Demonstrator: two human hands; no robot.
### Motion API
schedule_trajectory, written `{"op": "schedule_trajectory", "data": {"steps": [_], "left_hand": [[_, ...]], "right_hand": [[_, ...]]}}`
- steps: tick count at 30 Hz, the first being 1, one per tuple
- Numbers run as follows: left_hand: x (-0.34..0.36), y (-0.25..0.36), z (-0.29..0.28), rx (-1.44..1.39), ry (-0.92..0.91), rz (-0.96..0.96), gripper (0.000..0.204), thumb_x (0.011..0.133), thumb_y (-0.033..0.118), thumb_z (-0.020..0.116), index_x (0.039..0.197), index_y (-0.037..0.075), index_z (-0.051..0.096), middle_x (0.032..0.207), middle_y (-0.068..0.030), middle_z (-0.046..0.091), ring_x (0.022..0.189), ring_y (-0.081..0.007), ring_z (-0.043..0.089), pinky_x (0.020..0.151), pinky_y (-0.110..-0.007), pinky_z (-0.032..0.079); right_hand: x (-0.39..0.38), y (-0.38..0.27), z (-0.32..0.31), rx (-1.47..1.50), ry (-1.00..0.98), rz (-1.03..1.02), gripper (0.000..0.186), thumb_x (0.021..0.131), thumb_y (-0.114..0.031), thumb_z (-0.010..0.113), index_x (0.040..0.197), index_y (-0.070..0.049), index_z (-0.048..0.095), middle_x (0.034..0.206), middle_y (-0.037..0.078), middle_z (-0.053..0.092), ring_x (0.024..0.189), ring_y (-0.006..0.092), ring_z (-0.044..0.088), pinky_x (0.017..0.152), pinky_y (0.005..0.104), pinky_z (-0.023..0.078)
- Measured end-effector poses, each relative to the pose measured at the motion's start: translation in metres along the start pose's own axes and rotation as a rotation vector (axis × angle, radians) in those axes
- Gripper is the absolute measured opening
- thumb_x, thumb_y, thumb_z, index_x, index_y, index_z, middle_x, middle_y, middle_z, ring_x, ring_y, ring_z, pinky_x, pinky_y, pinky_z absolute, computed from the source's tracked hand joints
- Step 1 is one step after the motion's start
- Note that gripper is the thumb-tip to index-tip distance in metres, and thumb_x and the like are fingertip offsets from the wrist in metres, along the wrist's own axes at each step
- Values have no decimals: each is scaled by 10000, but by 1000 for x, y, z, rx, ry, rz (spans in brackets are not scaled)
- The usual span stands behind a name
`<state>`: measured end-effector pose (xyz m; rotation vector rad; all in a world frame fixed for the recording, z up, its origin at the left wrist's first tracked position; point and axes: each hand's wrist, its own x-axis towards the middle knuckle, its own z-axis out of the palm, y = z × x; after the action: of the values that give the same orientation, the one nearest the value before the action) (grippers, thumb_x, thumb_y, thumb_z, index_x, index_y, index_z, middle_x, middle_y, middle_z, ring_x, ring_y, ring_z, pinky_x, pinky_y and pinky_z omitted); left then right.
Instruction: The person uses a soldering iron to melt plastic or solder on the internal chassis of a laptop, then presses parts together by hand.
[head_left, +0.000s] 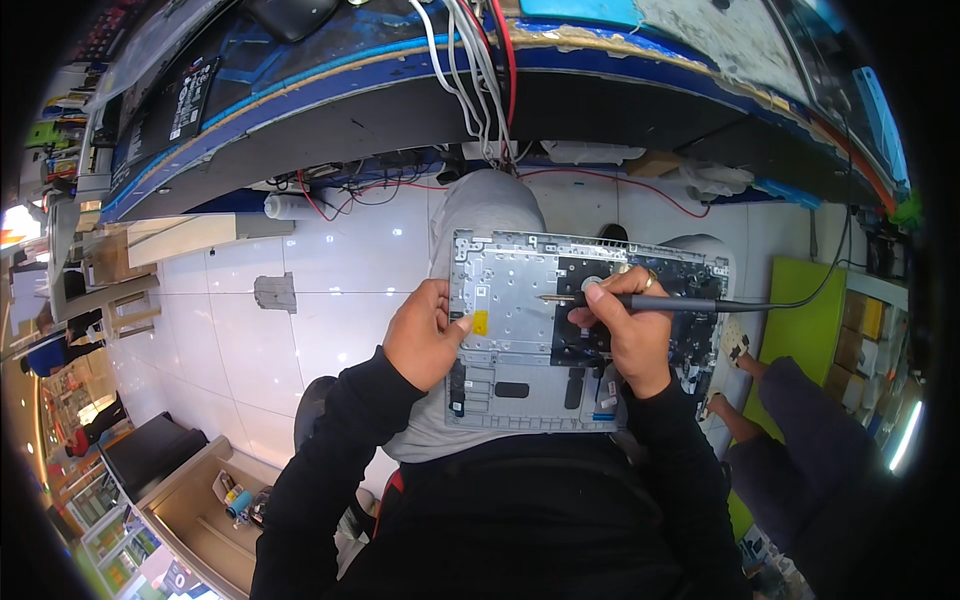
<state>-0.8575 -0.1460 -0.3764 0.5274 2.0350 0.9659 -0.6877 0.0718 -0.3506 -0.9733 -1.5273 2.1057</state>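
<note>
A silver laptop top case (510, 300) lies across my lap with its inner side up. Black sheeting (690, 300) covers much of its right half, and a yellow sticker (481, 323) sits near its left edge. My left hand (425, 335) grips that left edge, thumb on top beside the sticker. In my right hand (632, 330) is a soldering iron (640, 302), held like a pen. Its tip points left, over the bare metal plate; whether it touches cannot be made out. A black cord (810, 295) runs from its handle to the right.
Ahead is a workbench (330, 110) with white and red cables (470, 90) hanging over its edge. An open drawer (205, 510) stands at lower left. On the right, another person's legs (800, 430) are beside a green panel (800, 330). A grey patch (275, 292) marks the tiled floor.
</note>
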Motion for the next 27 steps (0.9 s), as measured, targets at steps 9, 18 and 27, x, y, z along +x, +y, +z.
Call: {"op": "schedule_trajectory", "data": {"steps": [9,18,27], "left_hand": [[1,-1,7,-22,-13,1,403,896,53,746,1227,-73,553,947,-89,572,761,-142,541,752,-299,515],[4,14,25,-93,-62,-65,406,904,29,733,1238,-69,525,941,-39,550,775,-87,493,733,-261,484],[-1,33,49,134,56,10,530,885,90,769,1311,-75,500,1080,-127,578,931,-197,573,873,-337,509]], "right_hand": [[-1,-9,-18,-10,25,-35,202,967,-86,753,881,-3,591,822,126,716,730,197,749,667,287,597],[1,-32,-81,-25,194,-91,211,981,-106,732,909,-10,558,772,159,718,699,221,750,651,307,603],[-54,-36,-187,204,241,-37,220,1025,-179,637,886,-64,511,788,106,641,696,240,686,660,383,575]]}}
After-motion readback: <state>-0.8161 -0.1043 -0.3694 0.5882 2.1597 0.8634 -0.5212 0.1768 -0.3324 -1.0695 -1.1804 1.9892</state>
